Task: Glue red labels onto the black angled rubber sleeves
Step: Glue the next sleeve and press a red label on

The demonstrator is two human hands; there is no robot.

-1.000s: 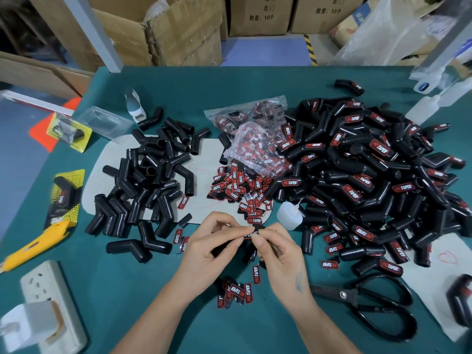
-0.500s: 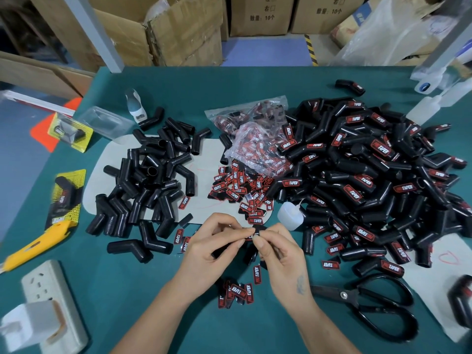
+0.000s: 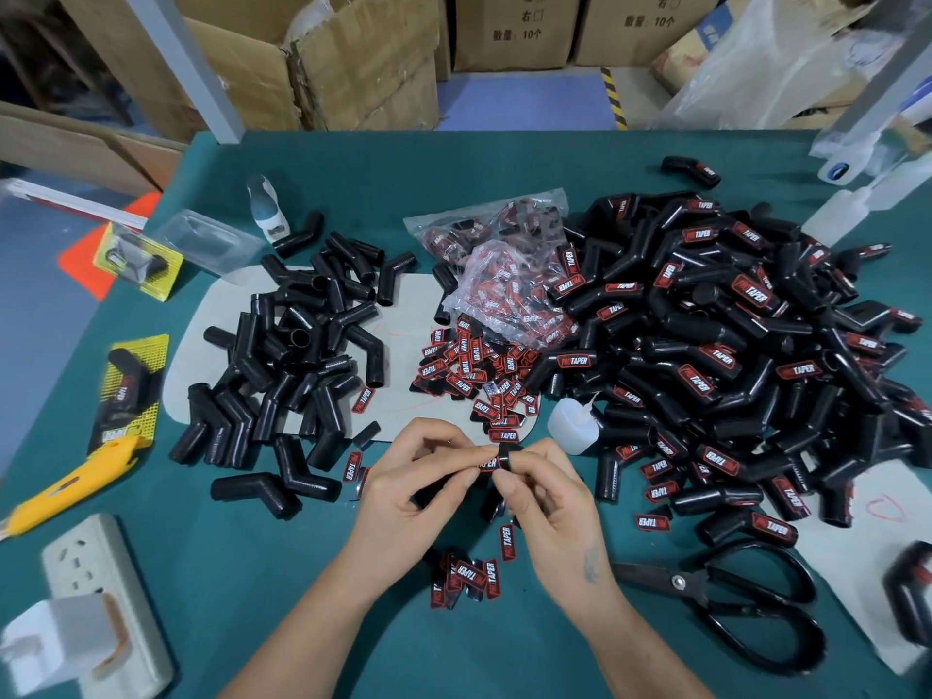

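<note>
So that it can be worked by both thumbs, one red label (image 3: 491, 464) is pinched between the curled fingers of the left hand (image 3: 418, 489) and right hand (image 3: 547, 502), above the table (image 3: 252, 572). Bare sleeves (image 3: 297, 355) are piled left, labelled sleeves (image 3: 731, 345) right, glue bottle (image 3: 572, 426) near.

Teal green table cover (image 3: 504, 174). Plain black sleeves (image 3: 297, 365) heaped left; black sleeves with red-and-white labels (image 3: 716, 355) heaped right. Loose labels (image 3: 474, 370) red, black-edged, white lettering. Yellow knife (image 3: 65, 486), black scissors (image 3: 746, 607), white glue bottle (image 3: 572, 426), off-white power strip (image 3: 96, 597), brown cardboard boxes (image 3: 363, 58).
</note>
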